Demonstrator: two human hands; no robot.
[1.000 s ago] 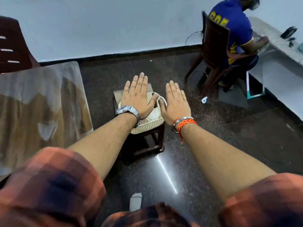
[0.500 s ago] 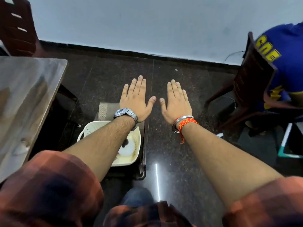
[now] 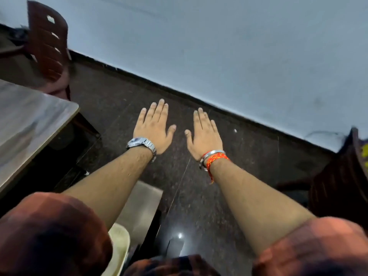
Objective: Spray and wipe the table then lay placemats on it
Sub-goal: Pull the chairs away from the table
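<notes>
My left hand point(image 3: 154, 127), with a steel watch on the wrist, is stretched out flat and palm down over the dark floor, holding nothing. Beside it my right hand point(image 3: 203, 134), with a bangle and an orange thread, is held out the same way, fingers straight and empty. The wooden table point(image 3: 25, 124) with a glossy top shows at the left edge, apart from both hands. A cream basket point(image 3: 119, 248) peeks out under my left sleeve on a small stool point(image 3: 141, 208). Its contents are hidden.
A dark brown plastic chair point(image 3: 47, 46) stands behind the table at the top left. Another brown chair point(image 3: 338, 188) with a person in blue is at the right edge. A pale wall with a black skirting runs across the back.
My view has swung left and tilted. The basket and stool have slid down to the bottom of the frame, and the seated person has nearly left it. Both hands stay flat and empty.
</notes>
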